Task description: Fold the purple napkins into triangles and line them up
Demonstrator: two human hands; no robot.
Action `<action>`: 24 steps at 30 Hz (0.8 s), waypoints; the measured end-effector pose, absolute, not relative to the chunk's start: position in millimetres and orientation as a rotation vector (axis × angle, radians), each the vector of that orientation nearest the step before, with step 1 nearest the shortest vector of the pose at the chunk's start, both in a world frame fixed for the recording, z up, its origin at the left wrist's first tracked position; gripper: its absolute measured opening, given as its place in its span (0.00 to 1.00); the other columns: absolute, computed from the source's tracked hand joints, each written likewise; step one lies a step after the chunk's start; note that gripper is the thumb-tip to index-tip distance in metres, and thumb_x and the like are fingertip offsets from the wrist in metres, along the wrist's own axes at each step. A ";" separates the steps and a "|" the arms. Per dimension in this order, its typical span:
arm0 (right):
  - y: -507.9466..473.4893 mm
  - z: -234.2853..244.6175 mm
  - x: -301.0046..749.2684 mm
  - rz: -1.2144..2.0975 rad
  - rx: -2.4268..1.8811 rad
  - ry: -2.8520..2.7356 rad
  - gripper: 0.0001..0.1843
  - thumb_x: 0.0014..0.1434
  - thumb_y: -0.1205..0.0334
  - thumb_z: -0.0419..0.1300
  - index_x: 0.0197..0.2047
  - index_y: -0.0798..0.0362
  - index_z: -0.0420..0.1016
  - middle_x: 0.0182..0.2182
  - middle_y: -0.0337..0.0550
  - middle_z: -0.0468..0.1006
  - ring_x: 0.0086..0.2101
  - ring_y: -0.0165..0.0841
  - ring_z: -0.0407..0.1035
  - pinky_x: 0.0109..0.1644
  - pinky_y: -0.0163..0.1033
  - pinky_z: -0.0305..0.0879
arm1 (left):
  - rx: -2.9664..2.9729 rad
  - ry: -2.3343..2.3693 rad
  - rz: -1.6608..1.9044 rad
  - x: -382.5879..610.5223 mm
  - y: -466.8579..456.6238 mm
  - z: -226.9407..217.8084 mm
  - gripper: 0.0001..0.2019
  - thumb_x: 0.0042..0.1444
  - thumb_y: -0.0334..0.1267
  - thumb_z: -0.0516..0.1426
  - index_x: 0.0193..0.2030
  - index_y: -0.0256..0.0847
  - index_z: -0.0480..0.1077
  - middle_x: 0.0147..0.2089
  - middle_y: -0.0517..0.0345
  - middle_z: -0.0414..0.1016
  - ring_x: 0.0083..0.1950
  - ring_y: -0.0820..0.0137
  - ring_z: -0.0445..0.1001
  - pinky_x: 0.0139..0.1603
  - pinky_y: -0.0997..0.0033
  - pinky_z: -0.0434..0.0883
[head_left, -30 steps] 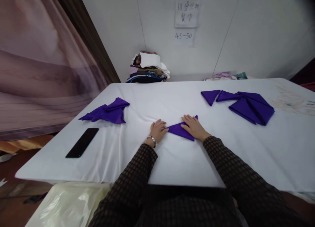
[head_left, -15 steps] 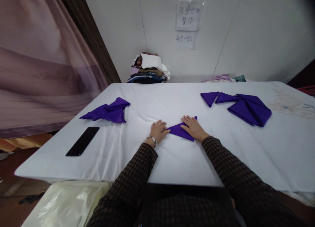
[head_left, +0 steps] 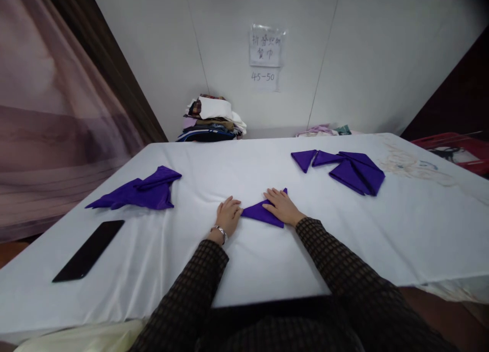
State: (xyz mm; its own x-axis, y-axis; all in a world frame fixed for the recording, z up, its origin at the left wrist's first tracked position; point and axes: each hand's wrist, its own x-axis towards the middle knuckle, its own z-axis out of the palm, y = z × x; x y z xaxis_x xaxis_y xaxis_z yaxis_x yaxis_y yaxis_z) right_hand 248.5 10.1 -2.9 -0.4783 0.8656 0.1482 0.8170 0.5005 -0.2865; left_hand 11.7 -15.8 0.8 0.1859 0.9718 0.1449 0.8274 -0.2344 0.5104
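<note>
A purple cloth napkin, folded into a narrow triangle, lies on the white-covered table in front of me. My right hand rests flat across its right part, fingers stretched out, and hides some of the cloth. At the napkin's left point is my left hand, palm down on the tablecloth with its fingers extended; the thumb side touches or nearly touches that tip. A bracelet circles my left wrist.
Left on the table are a crumpled purple cloth and a black phone-like slab. Several folded purple cloths lie at the back right. Behind the table's far edge are stacked clothes and a wall sign.
My view has shifted, so the table and everything on it appear further left. Both hands keep nearly the same places at the folded napkin, whose shape looks unchanged.
</note>
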 end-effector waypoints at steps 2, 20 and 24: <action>10.0 -2.8 248.0 0.260 -1.430 -2.473 0.35 0.64 0.41 0.38 0.63 0.56 0.58 0.63 0.53 0.56 0.63 0.42 0.46 0.64 0.50 0.42 | 2.160 1.707 0.614 11.4 -15.7 -0.1 0.09 0.58 0.35 0.49 0.31 0.44 0.69 0.54 0.57 0.71 0.66 0.60 0.53 0.64 0.46 0.48; 10.9 -4.0 248.0 0.250 -1.432 -2.479 0.34 0.64 0.41 0.38 0.64 0.53 0.57 0.63 0.50 0.57 0.63 0.42 0.46 0.63 0.50 0.42 | 2.165 1.706 0.612 9.5 -15.9 -1.6 0.09 0.56 0.37 0.51 0.30 0.45 0.70 0.54 0.57 0.71 0.66 0.60 0.54 0.63 0.45 0.49; 10.8 -3.8 248.1 0.258 -1.434 -2.481 0.34 0.64 0.41 0.38 0.64 0.55 0.57 0.63 0.51 0.56 0.63 0.42 0.46 0.64 0.50 0.42 | 2.154 1.725 0.595 11.8 -15.8 0.7 0.10 0.58 0.36 0.49 0.31 0.45 0.71 0.54 0.57 0.71 0.66 0.60 0.54 0.64 0.46 0.48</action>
